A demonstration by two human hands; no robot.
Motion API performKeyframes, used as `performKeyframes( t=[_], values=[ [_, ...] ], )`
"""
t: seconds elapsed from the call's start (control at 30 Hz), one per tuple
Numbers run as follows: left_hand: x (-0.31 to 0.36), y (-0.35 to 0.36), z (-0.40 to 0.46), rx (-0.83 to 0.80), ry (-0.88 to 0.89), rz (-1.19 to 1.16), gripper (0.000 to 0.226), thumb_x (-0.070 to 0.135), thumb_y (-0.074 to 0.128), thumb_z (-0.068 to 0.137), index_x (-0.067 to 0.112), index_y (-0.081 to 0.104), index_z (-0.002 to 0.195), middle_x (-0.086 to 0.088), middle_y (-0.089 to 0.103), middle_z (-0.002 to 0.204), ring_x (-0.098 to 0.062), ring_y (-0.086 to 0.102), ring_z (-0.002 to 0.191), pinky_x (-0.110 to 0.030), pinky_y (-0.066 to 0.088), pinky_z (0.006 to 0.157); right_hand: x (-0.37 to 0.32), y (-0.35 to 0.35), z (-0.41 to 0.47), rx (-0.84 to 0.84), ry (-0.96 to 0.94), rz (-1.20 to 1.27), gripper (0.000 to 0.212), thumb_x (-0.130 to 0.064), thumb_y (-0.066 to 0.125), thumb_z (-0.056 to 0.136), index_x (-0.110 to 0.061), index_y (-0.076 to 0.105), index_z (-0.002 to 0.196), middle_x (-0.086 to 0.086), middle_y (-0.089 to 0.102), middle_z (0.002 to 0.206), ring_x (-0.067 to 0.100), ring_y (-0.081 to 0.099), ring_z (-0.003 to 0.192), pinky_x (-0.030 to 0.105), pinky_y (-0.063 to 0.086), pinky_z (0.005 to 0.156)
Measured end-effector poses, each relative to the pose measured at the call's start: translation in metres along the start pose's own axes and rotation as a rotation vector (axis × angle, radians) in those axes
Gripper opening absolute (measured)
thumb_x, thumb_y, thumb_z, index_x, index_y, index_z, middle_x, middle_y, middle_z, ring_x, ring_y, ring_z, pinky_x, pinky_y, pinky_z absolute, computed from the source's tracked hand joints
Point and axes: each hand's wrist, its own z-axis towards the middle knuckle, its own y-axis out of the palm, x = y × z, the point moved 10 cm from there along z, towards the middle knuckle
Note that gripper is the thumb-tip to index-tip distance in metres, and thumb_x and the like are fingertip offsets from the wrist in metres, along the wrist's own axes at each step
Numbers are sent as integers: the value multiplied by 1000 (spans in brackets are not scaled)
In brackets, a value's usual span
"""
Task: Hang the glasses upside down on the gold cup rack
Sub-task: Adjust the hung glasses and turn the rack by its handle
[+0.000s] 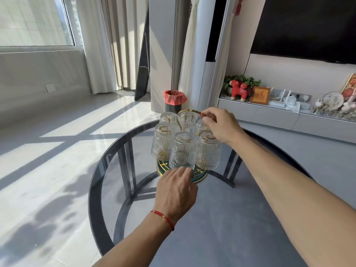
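Note:
A gold cup rack (187,111) with a green and gold round base (200,175) stands on the round glass table (192,228). Several ribbed clear glasses hang upside down on its arms. The front glass (183,151) is nearest me, with others to its left (162,145) and right (208,153). My right hand (221,126) pinches the gold loop handle at the rack's top. My left hand (176,191) reaches the bottom rim of the front glass, fingertips touching it; the fingers hide how firmly they hold it.
A black bin with a red liner (174,102) stands on the floor behind the table. A low white cabinet (289,116) with ornaments runs along the right wall under a dark screen. Curtains and a window are at the far left.

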Motion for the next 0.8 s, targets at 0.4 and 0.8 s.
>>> performKeyframes(
  t=[0.4, 0.8],
  values=[
    [52, -88, 75, 205, -3, -173, 27, 20, 58, 89, 9, 60, 114, -12, 52, 115, -26, 49, 105, -37, 44, 90, 34, -60, -108, 262, -40, 216, 20, -25, 60, 102, -29, 78, 110, -16, 75, 104, -3, 67, 94, 12, 48, 82],
    [42, -20, 145, -294, -192, -141, 37, 37, 51, 98, 8, 73, 106, -18, 73, 102, -35, 67, 92, -46, 57, 85, 59, -26, -115, 66, -92, 131, 40, -17, 44, 109, -25, 62, 144, -4, 44, 159, 8, 39, 146, 35, 36, 120]
  ],
)
